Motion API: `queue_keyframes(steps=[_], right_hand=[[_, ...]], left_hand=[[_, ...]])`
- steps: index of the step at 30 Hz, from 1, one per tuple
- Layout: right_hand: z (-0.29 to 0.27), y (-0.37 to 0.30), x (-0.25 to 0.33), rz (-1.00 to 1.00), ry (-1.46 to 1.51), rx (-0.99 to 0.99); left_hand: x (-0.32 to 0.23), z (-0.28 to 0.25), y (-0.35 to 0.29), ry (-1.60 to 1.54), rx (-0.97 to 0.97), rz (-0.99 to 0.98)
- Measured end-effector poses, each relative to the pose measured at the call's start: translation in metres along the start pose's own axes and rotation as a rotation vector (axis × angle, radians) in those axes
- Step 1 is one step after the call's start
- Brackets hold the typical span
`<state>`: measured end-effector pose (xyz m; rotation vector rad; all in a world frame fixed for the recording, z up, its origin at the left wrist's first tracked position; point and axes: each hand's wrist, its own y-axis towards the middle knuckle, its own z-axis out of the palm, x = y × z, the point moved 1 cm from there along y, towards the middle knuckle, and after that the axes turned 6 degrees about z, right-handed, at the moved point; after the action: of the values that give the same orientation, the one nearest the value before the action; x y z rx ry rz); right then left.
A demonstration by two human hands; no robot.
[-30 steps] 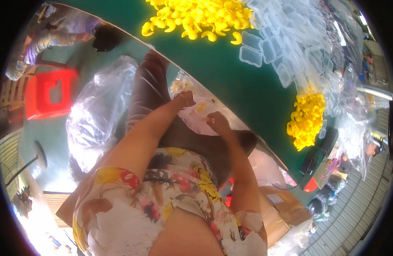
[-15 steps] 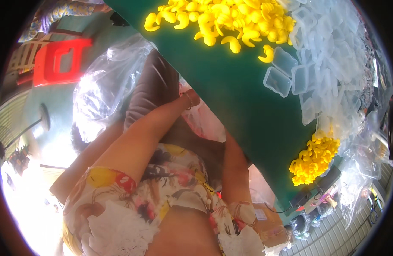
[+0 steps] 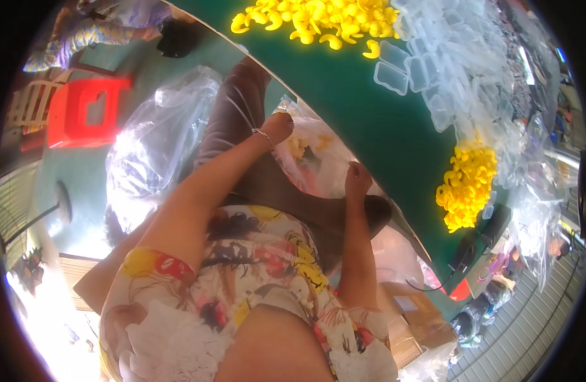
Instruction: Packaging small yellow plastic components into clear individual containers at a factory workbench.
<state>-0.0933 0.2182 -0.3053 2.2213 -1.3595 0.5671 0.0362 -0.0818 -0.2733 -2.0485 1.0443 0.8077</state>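
Observation:
Between my knees and the green table's edge hangs a clear plastic bag (image 3: 318, 180), with some yellowish pieces showing through it. My left hand (image 3: 278, 128), a bracelet at its wrist, is closed on the bag's upper left part. My right hand (image 3: 357, 182) is closed too, pinching the bag's rim on the right, just under the table edge. The film spans the gap between both hands. On the green table (image 3: 344, 102) lies a large heap of bright yellow curved pieces (image 3: 331, 19), with a smaller yellow heap (image 3: 466, 188) at the right.
Many clear plastic trays (image 3: 468, 83) are piled along the table's right side. Left of my leg stands a large clear bag (image 3: 159, 140), beyond it a red stool (image 3: 64, 118). A cardboard box (image 3: 420, 315) sits at lower right. Another person's sleeve (image 3: 92, 39) shows at upper left.
Both hands have come out from under the table edge into view, holding the bag, which now spreads wider. The view has shifted, so the yellow heaps sit higher.

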Motion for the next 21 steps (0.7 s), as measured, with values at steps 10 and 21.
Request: queue_keyframes(steps=[10, 21], right_hand=[[-0.079, -0.024, 0.106, -0.02, 0.236, 0.031], [-0.065, -0.022, 0.105, -0.107, 0.149, 0.027]], left_hand=[[-0.046, -0.003, 0.008, 0.191, -0.019, 0.299], [-0.004, 0.041, 0.019, 0.502, 0.144, 0.259]])
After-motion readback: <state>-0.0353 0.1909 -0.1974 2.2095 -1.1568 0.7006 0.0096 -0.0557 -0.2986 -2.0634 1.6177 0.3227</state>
